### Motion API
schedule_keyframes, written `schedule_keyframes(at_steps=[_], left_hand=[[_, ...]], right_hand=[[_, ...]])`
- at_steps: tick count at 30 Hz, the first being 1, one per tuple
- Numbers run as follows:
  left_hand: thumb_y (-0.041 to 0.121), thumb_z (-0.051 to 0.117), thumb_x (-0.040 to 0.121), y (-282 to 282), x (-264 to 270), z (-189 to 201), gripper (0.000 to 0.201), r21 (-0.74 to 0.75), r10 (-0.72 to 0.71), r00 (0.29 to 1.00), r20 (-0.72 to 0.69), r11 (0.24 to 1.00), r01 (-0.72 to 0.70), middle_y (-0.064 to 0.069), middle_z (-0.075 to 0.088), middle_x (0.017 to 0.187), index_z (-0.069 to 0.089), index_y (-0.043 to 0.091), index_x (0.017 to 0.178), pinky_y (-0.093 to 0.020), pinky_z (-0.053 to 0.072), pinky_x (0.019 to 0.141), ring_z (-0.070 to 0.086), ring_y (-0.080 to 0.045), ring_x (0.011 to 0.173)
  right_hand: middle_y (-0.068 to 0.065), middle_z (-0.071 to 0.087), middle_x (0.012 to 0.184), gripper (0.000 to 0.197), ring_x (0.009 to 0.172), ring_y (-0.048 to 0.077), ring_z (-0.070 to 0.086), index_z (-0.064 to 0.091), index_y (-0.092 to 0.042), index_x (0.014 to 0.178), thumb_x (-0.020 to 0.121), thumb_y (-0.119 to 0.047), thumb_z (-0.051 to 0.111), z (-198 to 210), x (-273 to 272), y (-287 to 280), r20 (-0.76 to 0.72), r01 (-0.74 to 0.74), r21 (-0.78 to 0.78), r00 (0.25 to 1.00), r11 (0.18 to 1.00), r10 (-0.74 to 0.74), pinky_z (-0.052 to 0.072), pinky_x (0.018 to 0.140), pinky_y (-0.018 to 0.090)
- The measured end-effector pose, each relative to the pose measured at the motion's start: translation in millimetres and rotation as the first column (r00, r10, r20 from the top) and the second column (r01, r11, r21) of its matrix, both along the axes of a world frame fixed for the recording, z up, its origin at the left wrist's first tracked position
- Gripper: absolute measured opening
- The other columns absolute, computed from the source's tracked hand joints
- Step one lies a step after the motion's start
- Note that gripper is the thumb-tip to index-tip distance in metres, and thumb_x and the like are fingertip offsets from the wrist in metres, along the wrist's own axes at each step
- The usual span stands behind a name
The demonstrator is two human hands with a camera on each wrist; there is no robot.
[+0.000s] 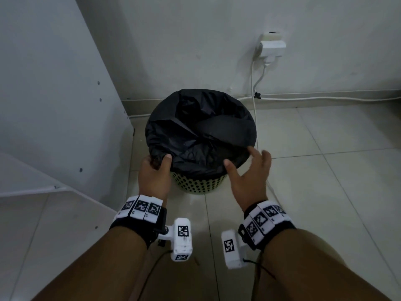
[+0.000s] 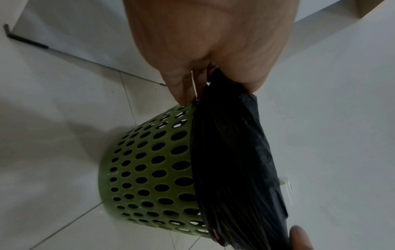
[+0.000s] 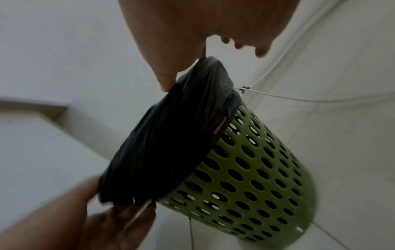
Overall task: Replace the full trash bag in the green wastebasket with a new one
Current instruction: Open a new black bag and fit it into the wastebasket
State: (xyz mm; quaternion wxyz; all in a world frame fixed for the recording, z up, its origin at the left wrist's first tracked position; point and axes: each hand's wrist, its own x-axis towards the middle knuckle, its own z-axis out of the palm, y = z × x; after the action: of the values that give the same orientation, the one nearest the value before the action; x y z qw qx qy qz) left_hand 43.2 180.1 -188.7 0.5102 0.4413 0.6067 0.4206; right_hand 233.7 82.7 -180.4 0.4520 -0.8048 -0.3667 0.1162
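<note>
Your left hand (image 1: 155, 170) pinches the folded-over edge of the black trash bag (image 1: 195, 131) at the lower left of the green wastebasket (image 1: 199, 184) rim, thumb on top, fingers curled beneath. The wastebasket stands upright on the tiled floor (image 1: 314, 170) at mid-frame, its mouth facing you. Your right hand (image 1: 249, 172) hovers spread at the lower right of the rim, fingers straight, gripping nothing; its thumb is at the plastic. That side's bag edge lies just beyond your fingertips, so it looks like the next place to grip.
</note>
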Motion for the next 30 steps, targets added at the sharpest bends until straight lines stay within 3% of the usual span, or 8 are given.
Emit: schedule_keyframes(at_steps=[3, 5, 7, 10, 15, 21, 26, 30], left_hand=[[0.061, 0.069, 0.072, 7, -8, -5, 0.05, -0.059, -0.035, 0.999, 0.025, 0.998, 0.036, 0.007, 0.074, 0.108, 0.067, 0.032, 0.113, -0.046, 0.055, 0.094, 0.07, -0.018, 0.101], [0.062, 0.07, 0.07, 10, -12, -4, 0.055, -0.09, -0.04, 0.998, 0.05, 0.995, 0.044, 0.004, 0.074, 0.11, 0.067, 0.029, 0.114, -0.047, 0.055, 0.095, 0.071, -0.02, 0.102], [0.055, 0.07, 0.076, 9, -13, 6, 0.045, -0.129, -0.037, 0.992, 0.118, 0.99, 0.052, -0.002, 0.073, 0.109, 0.067, 0.024, 0.108, -0.044, 0.057, 0.093, 0.071, -0.024, 0.102], [0.038, 0.062, 0.095, 6, -10, 13, 0.017, -0.251, -0.014, 0.971, 0.239, 0.965, 0.076, -0.006, 0.071, 0.103, 0.065, 0.022, 0.098, -0.043, 0.056, 0.092, 0.069, -0.027, 0.1], [0.049, 0.073, 0.084, -10, -3, 15, 0.04, -0.445, 0.092, 0.845, 0.526, 0.877, 0.181, -0.007, 0.074, 0.108, 0.069, 0.018, 0.11, -0.045, 0.057, 0.09, 0.068, -0.026, 0.102], [0.026, 0.077, 0.086, -18, 7, 4, 0.027, -0.456, 0.142, 0.865, 0.481, 0.883, 0.109, -0.009, 0.076, 0.108, 0.07, 0.01, 0.107, -0.033, 0.059, 0.073, 0.071, -0.022, 0.097], [0.015, 0.074, 0.087, -8, -2, 4, 0.028, -0.435, 0.146, 0.87, 0.471, 0.897, 0.085, -0.013, 0.076, 0.108, 0.069, 0.004, 0.112, -0.026, 0.059, 0.062, 0.072, -0.019, 0.089], [0.009, 0.07, 0.091, -5, -5, 10, 0.024, -0.406, 0.133, 0.874, 0.468, 0.91, 0.079, -0.012, 0.075, 0.106, 0.067, 0.004, 0.114, -0.027, 0.06, 0.063, 0.071, -0.019, 0.088]], right_hand=[[0.008, 0.038, 0.149, 0.096, 0.127, 0.025, 0.051, 0.022, -0.016, 0.153, 0.079, -0.047, 0.076, 9, -1, 1, -0.545, 0.179, -0.077, 0.817, 0.981, -0.191, 0.043, 0.108, 0.044], [0.007, 0.061, 0.125, 0.076, 0.106, 0.023, 0.064, 0.047, -0.01, 0.139, 0.079, -0.048, 0.076, 11, 5, 4, -0.782, 0.215, -0.13, 0.578, 0.968, -0.233, 0.054, 0.093, 0.044], [0.011, 0.071, 0.108, 0.041, 0.096, 0.023, 0.068, 0.066, -0.008, 0.11, 0.084, -0.038, 0.075, 13, 7, 8, -0.927, 0.19, -0.105, 0.337, 0.976, -0.166, 0.057, 0.08, 0.039], [0.015, 0.073, 0.105, 0.026, 0.093, 0.025, 0.068, 0.068, -0.005, 0.105, 0.088, -0.024, 0.072, 12, 6, 9, -0.978, 0.204, -0.037, 0.196, 0.978, -0.078, 0.056, 0.077, 0.037], [0.016, 0.073, 0.11, 0.025, 0.105, 0.028, 0.067, 0.066, -0.003, 0.111, 0.091, -0.016, 0.068, 11, -2, 5, -0.992, 0.218, 0.004, 0.126, 0.976, -0.025, 0.056, 0.084, 0.038], [0.006, 0.073, 0.104, 0.021, 0.101, 0.023, 0.064, 0.069, -0.013, 0.104, 0.086, -0.022, 0.072, 7, -12, -2, -0.986, 0.071, -0.052, 0.154, 0.996, -0.062, 0.05, 0.084, 0.038], [0.01, 0.066, 0.106, 0.022, 0.103, 0.03, 0.064, 0.068, -0.012, 0.098, 0.081, -0.024, 0.075, 4, -6, 2, -0.987, 0.162, -0.061, 0.138, 0.985, -0.084, 0.052, 0.094, 0.045], [0.016, 0.066, 0.104, 0.023, 0.089, 0.028, 0.064, 0.066, -0.008, 0.093, 0.077, -0.019, 0.077, 6, -3, 8, -0.993, 0.163, -0.088, 0.062, 0.983, -0.1, 0.054, 0.077, 0.036]])
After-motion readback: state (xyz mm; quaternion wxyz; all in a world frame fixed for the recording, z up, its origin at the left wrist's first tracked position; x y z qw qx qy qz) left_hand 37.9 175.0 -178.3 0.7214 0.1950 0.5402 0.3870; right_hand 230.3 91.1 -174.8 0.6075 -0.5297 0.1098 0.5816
